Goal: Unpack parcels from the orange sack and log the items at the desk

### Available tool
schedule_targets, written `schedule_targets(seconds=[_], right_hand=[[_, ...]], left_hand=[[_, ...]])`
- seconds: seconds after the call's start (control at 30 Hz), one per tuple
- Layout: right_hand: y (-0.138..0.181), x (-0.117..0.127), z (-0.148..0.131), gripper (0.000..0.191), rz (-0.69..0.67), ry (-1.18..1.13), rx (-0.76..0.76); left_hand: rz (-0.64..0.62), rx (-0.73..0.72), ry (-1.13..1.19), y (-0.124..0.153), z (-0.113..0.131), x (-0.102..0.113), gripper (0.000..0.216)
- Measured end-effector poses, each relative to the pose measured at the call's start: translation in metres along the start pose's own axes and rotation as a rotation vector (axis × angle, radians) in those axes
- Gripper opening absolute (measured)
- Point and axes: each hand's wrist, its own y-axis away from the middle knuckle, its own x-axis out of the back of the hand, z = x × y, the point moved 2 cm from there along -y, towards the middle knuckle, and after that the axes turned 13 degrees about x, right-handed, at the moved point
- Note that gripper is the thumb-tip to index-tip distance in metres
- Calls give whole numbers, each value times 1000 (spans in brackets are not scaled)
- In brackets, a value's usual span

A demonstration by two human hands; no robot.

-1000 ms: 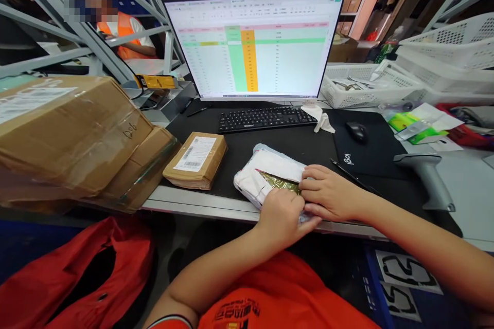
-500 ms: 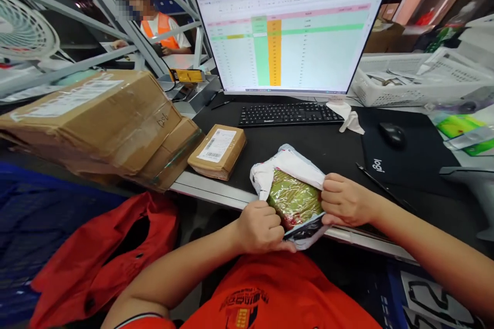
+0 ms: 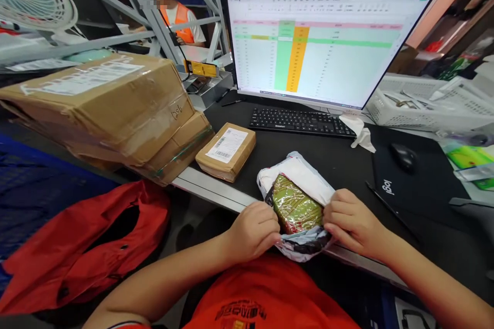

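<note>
A torn white plastic mailer bag (image 3: 304, 180) lies at the desk's front edge, its near part hanging over. Through the tear shows a green packet (image 3: 297, 205) in shiny clear wrap with some red at its near end. My left hand (image 3: 254, 231) is closed on the bag's left edge, thumb toward the packet. On the opposite side my right hand (image 3: 347, 218) pinches the bag's right edge. The bag's black inner side shows along the opening. What lies under the packet is hidden.
Left of the bag sit a small labelled carton (image 3: 227, 151) and larger stacked cartons (image 3: 127, 108). Behind are a keyboard (image 3: 301, 122) and monitor (image 3: 328, 46). A mouse (image 3: 402, 157), a thin black tool (image 3: 389, 208) and a white basket (image 3: 412, 110) stand rightward. A person (image 3: 181, 20) works beyond the frame.
Both hands have pulled the mailer's edges down around the packet, and its near edge is now crumpled. The head view has shifted, so the desk things appear farther right.
</note>
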Motion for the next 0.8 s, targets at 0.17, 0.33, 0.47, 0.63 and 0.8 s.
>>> schedule_targets(seconds=[0.17, 0.33, 0.47, 0.63, 0.8], right_hand=[[38, 32, 21, 22, 84, 301, -390], [159, 49, 63, 50, -311, 642, -1100], [204, 29, 69, 38, -255, 505, -1149], [193, 2, 61, 41, -200, 464, -1105], [170, 18, 57, 22, -121, 389, -1156]], left_hand=[[61, 60, -48, -14, -6, 20, 15], [0, 434, -35, -35, -39, 27, 23], [-139, 672, -59, -54, -50, 20, 43], [-182, 787, -219, -61, -43, 14, 29], [-186, 777, -230, -52, -35, 17, 32]])
